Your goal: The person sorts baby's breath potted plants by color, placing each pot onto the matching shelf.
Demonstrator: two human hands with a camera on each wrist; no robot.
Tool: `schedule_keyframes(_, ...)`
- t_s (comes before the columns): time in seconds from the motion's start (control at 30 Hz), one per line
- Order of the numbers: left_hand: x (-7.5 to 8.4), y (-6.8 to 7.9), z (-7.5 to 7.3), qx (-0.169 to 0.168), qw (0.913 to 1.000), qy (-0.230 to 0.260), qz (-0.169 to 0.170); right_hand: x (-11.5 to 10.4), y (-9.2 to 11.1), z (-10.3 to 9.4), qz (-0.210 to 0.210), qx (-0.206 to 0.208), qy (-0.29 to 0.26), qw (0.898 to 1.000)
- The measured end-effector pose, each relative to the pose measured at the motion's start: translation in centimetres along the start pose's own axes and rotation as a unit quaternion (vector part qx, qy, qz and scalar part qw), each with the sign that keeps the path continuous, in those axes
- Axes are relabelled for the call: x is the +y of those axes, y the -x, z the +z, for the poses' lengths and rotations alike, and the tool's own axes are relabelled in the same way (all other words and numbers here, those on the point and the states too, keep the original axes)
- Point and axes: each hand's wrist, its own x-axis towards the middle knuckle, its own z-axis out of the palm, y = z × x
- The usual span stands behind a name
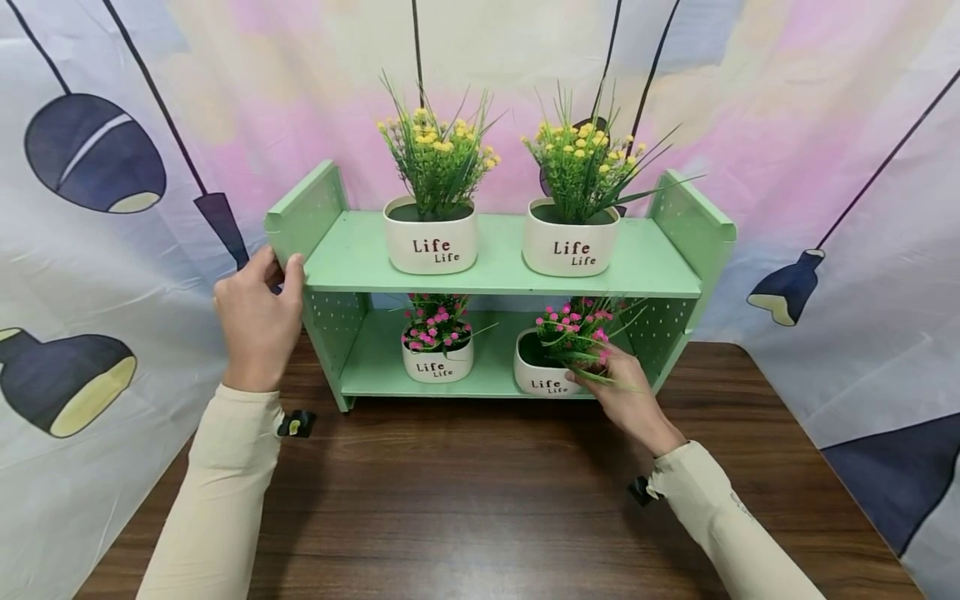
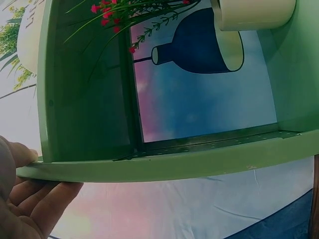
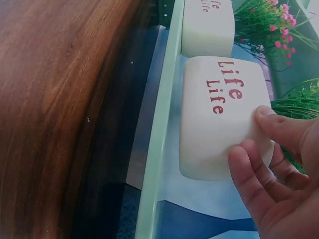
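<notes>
A green two-tier shelf [image 1: 495,289] stands on the wooden table. My left hand [image 1: 262,325] grips the shelf's left side panel [image 2: 169,167], thumb on one face and fingers on the other. At the lower tier's right, my right hand [image 1: 628,400] holds a white flowerpot [image 1: 531,377] marked "Life", with thumb and fingers at its right side in the right wrist view. Its pink-flowered plant [image 1: 577,325] leans right over that hand. Left of it on the same tier sits another white pot [image 1: 437,367] with pink flowers.
On the upper tier stand a left white pot [image 1: 431,248] and a right white pot [image 1: 570,250], both with yellow flowers. Behind the shelf hangs a cloth backdrop [image 1: 517,50] with painted lamps. The brown table [image 1: 465,492] extends in front.
</notes>
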Motion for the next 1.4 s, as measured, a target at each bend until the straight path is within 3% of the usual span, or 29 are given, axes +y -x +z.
schedule_keyframes(0.17,0.1,-0.1,0.1,-0.004,1.0000,0.002,-0.003,0.3,-0.6,0.5,0.011,0.008,0.008,1.000)
schedule_keyframes(0.47,0.2,0.0,0.2,-0.003,1.0000,-0.003,-0.002,0.9,-1.1,0.8,0.075,0.009,-0.021,0.997)
schedule_keyframes(0.97,0.2,0.0,0.0,0.005,1.0000,-0.006,-0.003,0.8,-1.4,1.3,0.085,0.027,-0.003,0.996)
schedule_keyframes(1.4,0.2,0.0,0.1,0.002,0.9999,-0.004,-0.010,1.2,-1.6,2.0,0.072,0.035,-0.020,0.997)
